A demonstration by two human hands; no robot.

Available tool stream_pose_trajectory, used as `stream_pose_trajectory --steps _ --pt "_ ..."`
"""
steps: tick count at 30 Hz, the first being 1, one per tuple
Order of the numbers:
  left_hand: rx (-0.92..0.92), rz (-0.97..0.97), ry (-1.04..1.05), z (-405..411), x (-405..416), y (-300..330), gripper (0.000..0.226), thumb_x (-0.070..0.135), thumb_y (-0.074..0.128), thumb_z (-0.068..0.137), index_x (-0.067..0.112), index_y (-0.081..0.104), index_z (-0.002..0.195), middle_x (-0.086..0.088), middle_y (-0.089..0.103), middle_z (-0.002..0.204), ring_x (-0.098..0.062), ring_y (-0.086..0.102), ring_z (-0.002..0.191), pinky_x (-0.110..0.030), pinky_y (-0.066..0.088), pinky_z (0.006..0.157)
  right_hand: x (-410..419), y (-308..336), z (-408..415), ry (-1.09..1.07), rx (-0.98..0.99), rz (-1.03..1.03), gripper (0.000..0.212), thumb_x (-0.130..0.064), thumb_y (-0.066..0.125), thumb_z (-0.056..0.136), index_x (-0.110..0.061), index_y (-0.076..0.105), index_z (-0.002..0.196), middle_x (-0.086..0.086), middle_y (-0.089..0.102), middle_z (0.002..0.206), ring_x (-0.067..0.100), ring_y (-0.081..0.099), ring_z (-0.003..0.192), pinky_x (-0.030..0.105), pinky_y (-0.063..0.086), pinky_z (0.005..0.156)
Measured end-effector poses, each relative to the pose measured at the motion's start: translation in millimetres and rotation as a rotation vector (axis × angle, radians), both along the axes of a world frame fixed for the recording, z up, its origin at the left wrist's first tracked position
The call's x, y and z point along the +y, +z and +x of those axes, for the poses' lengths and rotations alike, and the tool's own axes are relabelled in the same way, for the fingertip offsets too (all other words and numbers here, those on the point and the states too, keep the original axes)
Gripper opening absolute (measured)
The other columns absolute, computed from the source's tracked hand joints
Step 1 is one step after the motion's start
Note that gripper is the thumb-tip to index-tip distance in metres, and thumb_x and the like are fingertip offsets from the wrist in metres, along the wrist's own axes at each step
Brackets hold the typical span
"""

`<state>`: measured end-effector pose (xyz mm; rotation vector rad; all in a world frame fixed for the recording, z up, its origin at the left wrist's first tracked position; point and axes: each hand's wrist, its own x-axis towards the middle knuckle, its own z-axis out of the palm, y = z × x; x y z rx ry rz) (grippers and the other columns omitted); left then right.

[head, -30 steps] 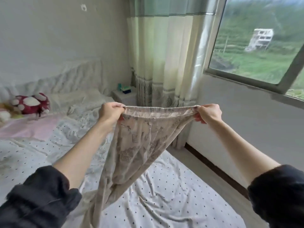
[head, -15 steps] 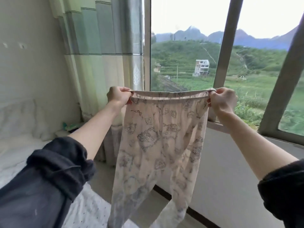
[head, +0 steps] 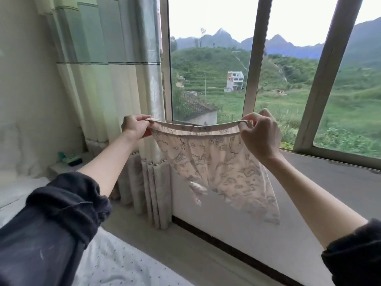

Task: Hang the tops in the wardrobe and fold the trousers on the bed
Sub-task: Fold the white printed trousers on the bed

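Head view: left hand (head: 135, 126) and right hand (head: 258, 134) each pinch a waistband corner, the trousers (head: 214, 168) hanging between and below them. Best keep that band taut and level, then lower the legs flat onto the bed (head: 123, 263) under the left arm.

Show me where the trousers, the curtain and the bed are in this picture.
trousers (head: 214, 157): head view, on the printed fabric below the waistband.
curtain (head: 107, 89): head view, on its pale middle band.
bed (head: 119, 265): head view, on the dotted sheet at the bottom.
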<state>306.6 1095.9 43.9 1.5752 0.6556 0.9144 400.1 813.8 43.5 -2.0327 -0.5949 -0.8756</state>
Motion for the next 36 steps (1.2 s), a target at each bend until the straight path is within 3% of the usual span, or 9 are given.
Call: stream_pose_trajectory --steps 5,10,14,17,20,23,27,33,36 --pt "0.016 -0.085 0.012 -91 1 -45 0.029 -0.010 0.048 0.086 0.006 0.067 0.099 -0.002 0.065 0.068 -0.009 0.061 0.054 -0.019 0.055 0.056 -5 -49 -105 0.195 0.048 -0.206 0.017 -0.011 0.056 0.081 -0.010 0.073 0.081 0.003 0.061 0.083 0.024 0.057 0.075 0.031 0.045 0.065" --pt "0.112 -0.110 0.108 -229 2 -129 0.039 -0.014 0.040 0.085 0.005 0.066 0.108 -0.006 0.062 0.083 -0.010 0.054 0.065 -0.013 0.051 0.050 -8 -119 -234 0.582 0.413 -0.608 0.024 -0.011 0.054 0.081 -0.016 0.072 0.096 0.005 0.067 0.084 0.020 0.056 0.078 0.027 0.045 0.073" --pt "0.210 -0.279 0.209 -340 -1 -210 0.042 -0.015 0.039 0.083 0.000 0.063 0.114 -0.010 0.061 0.086 -0.012 0.053 0.064 -0.013 0.050 0.048 -2 -179 -328 0.792 0.560 -0.898 0.025 -0.013 0.052 0.082 -0.025 0.054 0.060 -0.002 0.050 0.062 0.018 0.040 0.067 0.026 0.034 0.062" --pt "0.229 -0.442 0.306 -419 -6 -261 0.045 -0.019 0.036 0.083 -0.002 0.060 0.117 -0.007 0.062 0.074 -0.014 0.053 0.063 -0.013 0.048 0.043 10 -211 -387 0.899 0.535 -1.066 0.031 -0.016 0.050 0.084 -0.026 0.044 0.055 -0.009 0.043 0.057 0.011 0.039 0.058 0.024 0.029 0.052" --pt "0.226 -0.599 0.418 -494 -9 -294 0.036 -0.018 0.036 0.086 0.005 0.058 0.103 0.005 0.060 0.043 -0.008 0.057 0.044 -0.014 0.046 0.040 24 -233 -442 1.012 0.529 -1.169 0.017 -0.023 0.049 0.087 -0.021 0.059 0.074 -0.003 0.050 0.068 0.018 0.045 0.067 0.026 0.033 0.053" --pt "0.182 -0.641 0.552 -547 -9 -297 0.033 -0.014 0.038 0.088 0.011 0.053 0.073 0.007 0.052 0.033 -0.002 0.051 0.029 -0.015 0.045 0.036 41 -240 -483 1.122 0.568 -1.172 0.030 -0.028 0.049 0.089 -0.018 0.047 0.060 0.001 0.046 0.062 0.021 0.043 0.067 0.031 0.032 0.057" --pt "0.051 -0.608 0.570 -600 -9 -278 0.032 -0.011 0.040 0.089 0.014 0.055 0.075 0.004 0.058 0.039 -0.006 0.056 0.035 -0.017 0.049 0.042 66 -241 -530 1.263 0.651 -1.140 0.037 -0.028 0.049 0.090 -0.018 0.042 0.056 0.004 0.050 0.058 0.017 0.049 0.052 0.024 0.037 0.049" --pt "-0.197 -0.654 0.778 -691 -9 -287 0.030 -0.009 0.043 0.091 0.015 0.058 0.082 0.000 0.065 0.053 -0.011 0.060 0.050 -0.019 0.049 0.045 103 -253 -607 1.496 0.731 -1.206 0.033 -0.017 0.049 0.090 -0.013 0.044 0.058 0.007 0.054 0.059 0.026 0.060 0.057 0.012 0.046 0.047" --pt "-0.182 -0.673 0.927 -726 -12 -308 0.026 -0.008 0.048 0.090 0.006 0.061 0.108 -0.009 0.062 0.077 -0.012 0.056 0.058 -0.018 0.047 0.044 118 -269 -638 1.573 0.812 -1.246 0.034 -0.012 0.050 0.090 -0.012 0.038 0.058 0.002 0.042 0.056 0.026 0.056 0.056 0.029 0.051 0.059"
